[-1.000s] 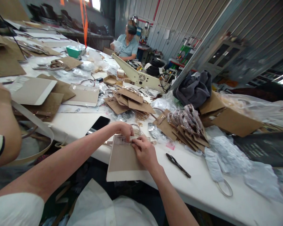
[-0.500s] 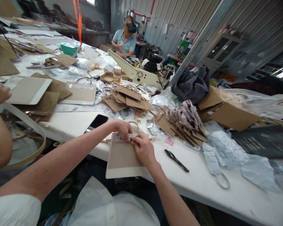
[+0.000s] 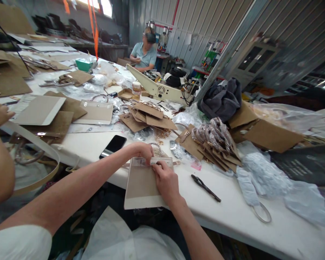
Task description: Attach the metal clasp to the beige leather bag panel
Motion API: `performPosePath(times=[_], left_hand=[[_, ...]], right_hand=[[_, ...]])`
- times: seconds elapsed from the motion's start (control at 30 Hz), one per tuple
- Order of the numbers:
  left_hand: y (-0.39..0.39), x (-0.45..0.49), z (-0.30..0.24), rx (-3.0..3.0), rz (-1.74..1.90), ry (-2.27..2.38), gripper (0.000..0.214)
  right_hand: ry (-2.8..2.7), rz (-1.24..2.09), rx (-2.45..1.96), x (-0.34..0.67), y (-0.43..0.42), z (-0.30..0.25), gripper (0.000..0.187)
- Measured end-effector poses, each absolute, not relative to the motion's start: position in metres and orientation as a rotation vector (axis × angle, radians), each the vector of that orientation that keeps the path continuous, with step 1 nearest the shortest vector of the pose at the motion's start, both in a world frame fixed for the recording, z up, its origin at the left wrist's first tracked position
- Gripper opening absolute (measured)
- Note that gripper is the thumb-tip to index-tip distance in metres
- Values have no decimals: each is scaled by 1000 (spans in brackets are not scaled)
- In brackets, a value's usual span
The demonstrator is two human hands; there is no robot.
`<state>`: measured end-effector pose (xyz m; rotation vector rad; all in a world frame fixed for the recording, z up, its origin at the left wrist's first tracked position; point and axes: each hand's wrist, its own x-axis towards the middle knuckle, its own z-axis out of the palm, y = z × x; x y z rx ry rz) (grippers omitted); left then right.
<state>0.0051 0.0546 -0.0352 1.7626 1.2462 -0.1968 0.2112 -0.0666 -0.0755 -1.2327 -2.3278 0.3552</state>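
Note:
A beige bag panel (image 3: 141, 182) with a pale border overhangs the front edge of the table. My left hand (image 3: 144, 151) is closed at the panel's top edge, its fingers pointing down into a strip there. My right hand (image 3: 165, 180) lies over the panel's right side, its fingers bent and pressed together beside the left fingertips. Whatever small part is between the fingers is hidden. Behind the top edge shows a wrapped handle loop (image 3: 157, 148), and a strap end with metal (image 3: 176, 163) sticks out to the right.
A black hand tool (image 3: 206, 187) lies right of the panel, a phone (image 3: 113, 146) to the left. Beyond are stacked brown panels (image 3: 151, 117) and plastic-wrapped handles (image 3: 212, 135). A co-worker's arm (image 3: 0, 155) is at far left; another person (image 3: 144, 54) sits across the table.
The whole view has shifted slightly, so things sit a little lower and to the right. My left fingers have turned more downward; both hands stay at the panel's top edge.

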Motion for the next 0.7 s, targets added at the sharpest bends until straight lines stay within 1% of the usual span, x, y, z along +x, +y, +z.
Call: performPosePath(times=[0.13, 0.3, 0.4, 0.5, 0.57, 0.63, 0.67, 0.7], left_hand=[[54, 7, -34, 1761, -228, 1263, 32], [49, 16, -25, 1785, -269, 1313, 25], [44, 20, -19, 1812, -289, 1346, 23], [40, 19, -18, 1828, -302, 1373, 24], [39, 18, -18, 1835, -305, 1390, 29], [41, 18, -19, 1848, -314, 1409, 34], [42, 19, -18, 1857, -325, 1416, 35], [43, 20, -17, 1868, -342, 1420, 35]], right_hand=[[-2287, 351, -1237, 211, -73, -80, 35], [-2278, 322, -1230, 205, -73, -84, 37], [-2233, 440, -1166, 208, -71, -81, 36], [-2064, 582, -1082, 235, -72, -78, 38], [-1923, 476, -1146, 272, -72, -77, 38], [-1854, 224, -1298, 318, -68, -81, 35], [-1869, 94, -1386, 341, -64, -85, 37], [-1903, -7, -1468, 363, -60, -89, 43]])
